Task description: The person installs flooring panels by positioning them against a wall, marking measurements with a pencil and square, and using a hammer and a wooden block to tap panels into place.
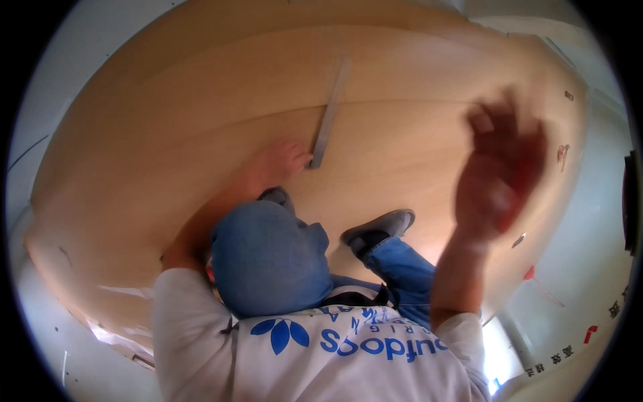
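Observation:
My left hand point(287, 159) rests on a large tan wooden sheet point(415, 161), blurred, its fingers reaching toward the near end of a metal straightedge. That straightedge point(326, 127) is long, thin and grey, with a short foot at its near end like a square. It lies slanting away from me, and the left fingertips are beside its foot; whether they touch it I cannot tell. My right hand point(501, 171) is raised above the sheet at the right, smeared by motion. A red object point(524, 182) shows along its palm, seemingly held; its kind is too blurred to name.
My bent knee point(268, 258) in blue jeans stands between my arms. A dark grey shoe point(378, 226) rests on the sheet. Small dark marks or scraps point(562, 154) dot its right side. Pale floor point(596, 201) lies beyond the edge, with a red scrap point(589, 334) at lower right.

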### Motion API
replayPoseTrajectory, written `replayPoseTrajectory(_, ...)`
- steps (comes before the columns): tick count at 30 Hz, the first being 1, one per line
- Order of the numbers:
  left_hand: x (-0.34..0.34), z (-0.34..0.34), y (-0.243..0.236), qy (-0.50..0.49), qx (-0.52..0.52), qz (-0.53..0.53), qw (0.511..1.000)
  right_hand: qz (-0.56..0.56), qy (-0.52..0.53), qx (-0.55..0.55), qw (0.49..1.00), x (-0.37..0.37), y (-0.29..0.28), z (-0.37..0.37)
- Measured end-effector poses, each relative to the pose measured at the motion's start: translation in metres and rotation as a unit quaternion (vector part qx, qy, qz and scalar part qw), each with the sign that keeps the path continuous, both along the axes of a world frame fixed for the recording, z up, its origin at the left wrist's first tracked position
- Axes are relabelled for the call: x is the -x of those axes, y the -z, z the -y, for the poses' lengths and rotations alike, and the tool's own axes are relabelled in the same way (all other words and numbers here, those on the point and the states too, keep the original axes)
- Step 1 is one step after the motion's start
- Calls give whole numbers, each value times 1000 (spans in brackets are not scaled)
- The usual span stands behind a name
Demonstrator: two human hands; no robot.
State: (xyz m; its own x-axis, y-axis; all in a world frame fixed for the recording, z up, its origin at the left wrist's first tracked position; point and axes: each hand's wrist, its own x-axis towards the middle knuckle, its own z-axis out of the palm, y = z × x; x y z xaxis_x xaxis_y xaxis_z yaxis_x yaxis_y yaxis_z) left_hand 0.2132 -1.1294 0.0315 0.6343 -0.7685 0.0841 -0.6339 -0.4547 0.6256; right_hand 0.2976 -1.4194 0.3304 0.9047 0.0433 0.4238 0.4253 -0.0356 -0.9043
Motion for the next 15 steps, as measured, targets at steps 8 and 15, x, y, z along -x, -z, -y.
replayPoseTrajectory(8,42,-46,-15,-12,-101,63,993,218,-30,27,975,-62,-131,22)
replayPoseTrajectory(15,-73,-172,-4,-621,-201,-76,754,344,57,-52,936,-62,-196,41)
